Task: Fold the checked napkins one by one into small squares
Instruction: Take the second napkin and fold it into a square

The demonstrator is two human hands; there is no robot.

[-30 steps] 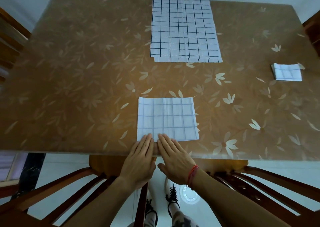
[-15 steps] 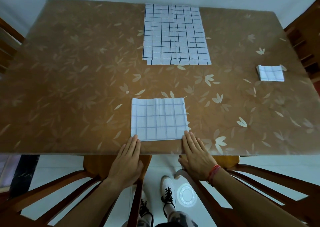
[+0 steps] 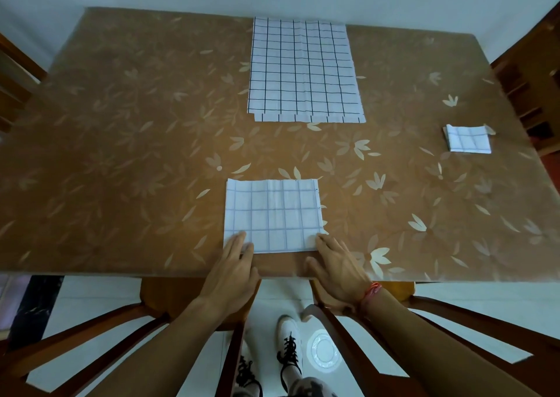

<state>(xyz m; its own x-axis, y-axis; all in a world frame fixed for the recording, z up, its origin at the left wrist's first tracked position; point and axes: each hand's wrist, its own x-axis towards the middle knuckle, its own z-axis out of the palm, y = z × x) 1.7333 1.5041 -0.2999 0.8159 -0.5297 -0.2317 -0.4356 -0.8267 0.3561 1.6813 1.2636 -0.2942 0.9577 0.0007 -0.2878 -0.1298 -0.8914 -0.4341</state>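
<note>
A partly folded checked napkin (image 3: 272, 214) lies flat near the front edge of the brown leaf-patterned table (image 3: 121, 154). My left hand (image 3: 233, 266) rests flat with its fingertips on the napkin's near left corner. My right hand (image 3: 339, 263) lies flat with its fingertips at the near right corner. Neither hand grips the cloth. A stack of unfolded checked napkins (image 3: 303, 69) sits at the far middle of the table. One napkin folded into a small square (image 3: 468, 142) lies at the right.
Wooden chairs stand at the front (image 3: 194, 299), at the left edge (image 3: 15, 72) and at the right edge (image 3: 530, 72). A wall runs behind the table's far edge. My shoes (image 3: 289, 351) show on the tiled floor below.
My hands slid apart from the middle of the napkin's near edge out to its two near corners. The napkin stays flat in place.
</note>
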